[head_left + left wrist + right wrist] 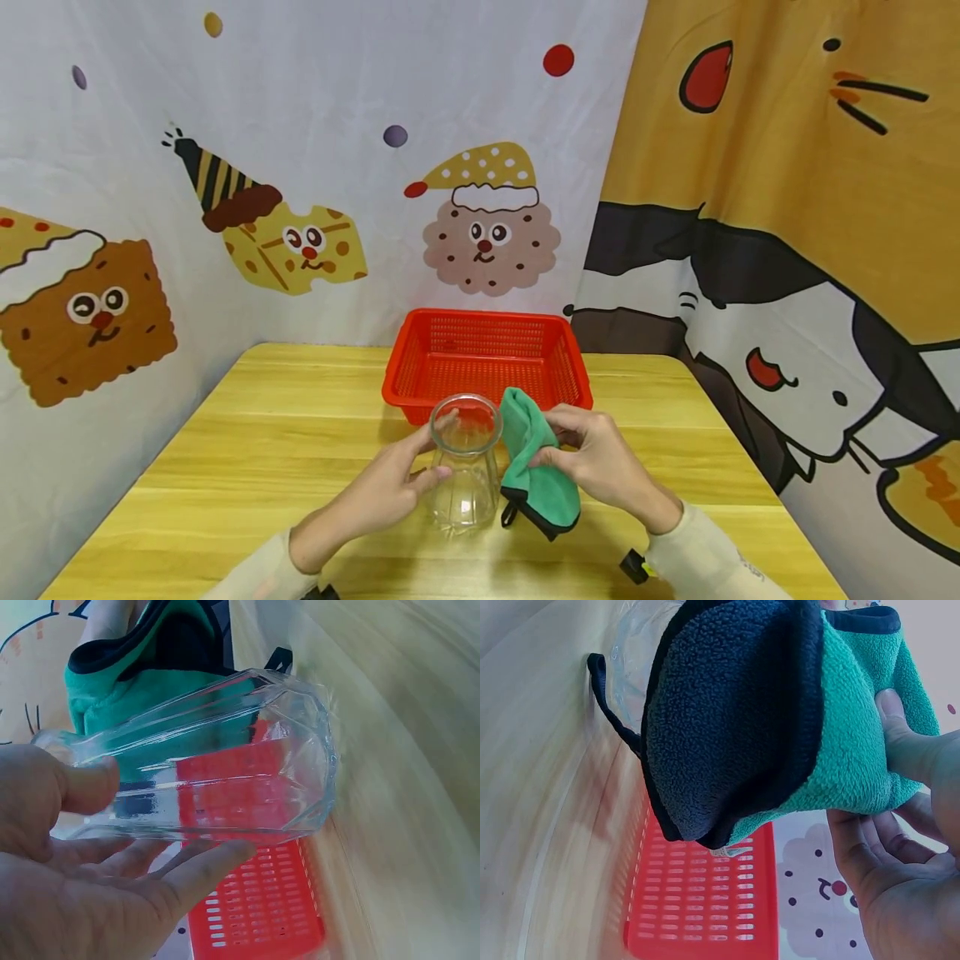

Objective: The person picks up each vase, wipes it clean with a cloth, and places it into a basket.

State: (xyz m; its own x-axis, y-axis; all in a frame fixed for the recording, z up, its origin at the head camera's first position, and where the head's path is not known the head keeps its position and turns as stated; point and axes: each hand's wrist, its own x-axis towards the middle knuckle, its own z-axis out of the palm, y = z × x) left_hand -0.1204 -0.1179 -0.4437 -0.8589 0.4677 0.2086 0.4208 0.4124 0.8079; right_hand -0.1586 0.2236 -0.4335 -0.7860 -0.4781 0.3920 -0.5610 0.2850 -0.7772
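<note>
A clear glass vase [467, 492] with a rounded rim and faceted sides stands upright in front of me in the head view. My left hand [382, 490] holds it from the left, thumb on the near side and fingers round the far side. Whether its base touches the table cannot be told. On its right, my right hand [606, 457] pinches a folded green cloth [547, 487] between thumb and fingers. In the right wrist view the cloth [851, 742] shows a dark grey inner face, black edging and a black hanging loop [604, 694].
Behind the vase, a red plastic basket [397, 367] with perforated walls sits at the back of the wooden table [300, 417]. Curtains [315, 100] printed with cartoon figures hang behind the table and along its sides.
</note>
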